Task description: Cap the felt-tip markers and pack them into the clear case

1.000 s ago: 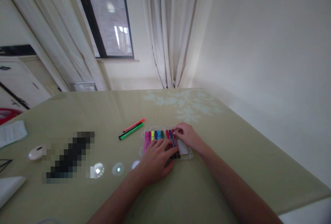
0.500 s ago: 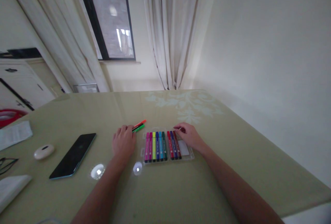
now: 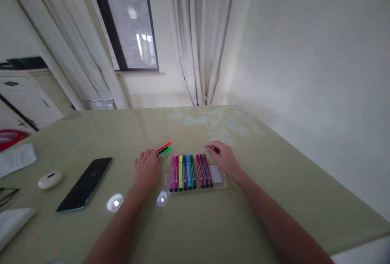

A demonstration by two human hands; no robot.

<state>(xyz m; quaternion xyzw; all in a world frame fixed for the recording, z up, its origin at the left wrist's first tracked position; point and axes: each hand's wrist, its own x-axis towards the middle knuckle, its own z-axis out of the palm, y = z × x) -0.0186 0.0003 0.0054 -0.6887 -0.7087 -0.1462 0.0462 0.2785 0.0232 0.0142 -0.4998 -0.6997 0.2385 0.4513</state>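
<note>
A clear plastic marker case [image 3: 224, 183] lies flat on the olive table and holds several coloured markers [image 3: 185, 167] side by side. My right hand [image 3: 224, 159] rests on the case's far right corner, with its fingers curled over the rim. Left of the case, three loose markers [image 3: 165, 148], orange, black and green, lie on the table. My left hand [image 3: 146, 169] lies palm down over their near ends, with its fingers curled on them. Only the marker tips stick out beyond the fingers.
A black phone [image 3: 84, 184] lies left of my left hand. Further left are a white oval object [image 3: 50, 179], a paper [image 3: 15, 158], glasses [image 3: 6, 195] and a white thing [image 3: 12, 221]. The table [image 3: 274, 199] ends near the right wall.
My left hand left the markers in the case, moved left to the loose markers and stayed on them. My right hand has stayed at the case's far right corner.
</note>
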